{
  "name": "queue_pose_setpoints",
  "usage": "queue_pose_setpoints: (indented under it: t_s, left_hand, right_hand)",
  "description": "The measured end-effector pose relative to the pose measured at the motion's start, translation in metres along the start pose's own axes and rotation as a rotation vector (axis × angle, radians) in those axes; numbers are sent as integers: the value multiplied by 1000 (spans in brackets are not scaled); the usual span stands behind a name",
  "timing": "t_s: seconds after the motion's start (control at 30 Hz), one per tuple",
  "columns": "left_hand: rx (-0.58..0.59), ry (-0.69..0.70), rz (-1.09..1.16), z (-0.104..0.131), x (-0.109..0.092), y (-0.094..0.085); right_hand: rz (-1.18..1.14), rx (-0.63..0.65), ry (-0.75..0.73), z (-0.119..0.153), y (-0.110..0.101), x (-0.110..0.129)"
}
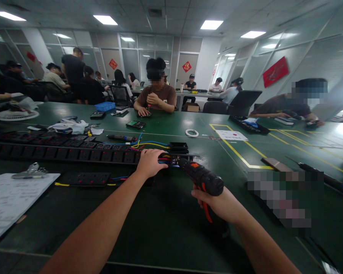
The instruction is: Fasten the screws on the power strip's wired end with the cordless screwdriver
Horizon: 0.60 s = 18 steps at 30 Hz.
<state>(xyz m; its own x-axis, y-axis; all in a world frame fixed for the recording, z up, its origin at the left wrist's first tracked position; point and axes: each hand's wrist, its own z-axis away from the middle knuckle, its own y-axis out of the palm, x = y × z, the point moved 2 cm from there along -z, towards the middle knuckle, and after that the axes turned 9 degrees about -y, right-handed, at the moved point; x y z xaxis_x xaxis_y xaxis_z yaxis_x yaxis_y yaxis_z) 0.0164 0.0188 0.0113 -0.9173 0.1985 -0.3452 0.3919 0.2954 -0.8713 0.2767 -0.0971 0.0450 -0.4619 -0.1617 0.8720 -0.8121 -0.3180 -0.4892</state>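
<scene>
Left hand (151,163) half-closed on strip (103,155), strip running leftward; right hand (221,203) wrapped round drill (202,177), nose by strip's right end

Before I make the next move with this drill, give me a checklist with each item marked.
1. Drill gripped by the right hand: ok.
2. Left hand on the long power strip: ok, near its wired end.
3. Left thumb apart from the drill's nose: ok, a small gap shows.
4. Bit seated in a screw: cannot tell, too small to see.
5. Blue and yellow wires tucked away: not ok, they run loose behind the left hand.
</scene>
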Motion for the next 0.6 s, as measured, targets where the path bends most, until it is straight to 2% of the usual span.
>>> queue_pose_setpoints:
  t_s: [0.27, 0.6]
  left_hand:
    - [20, -3, -8, 1, -2, -2]
    - [-12, 7, -2, 0, 0, 0]
  right_hand:
    - [-12, -11, 11, 1, -1, 4]
    - [-15, -3, 2, 0, -1, 2]
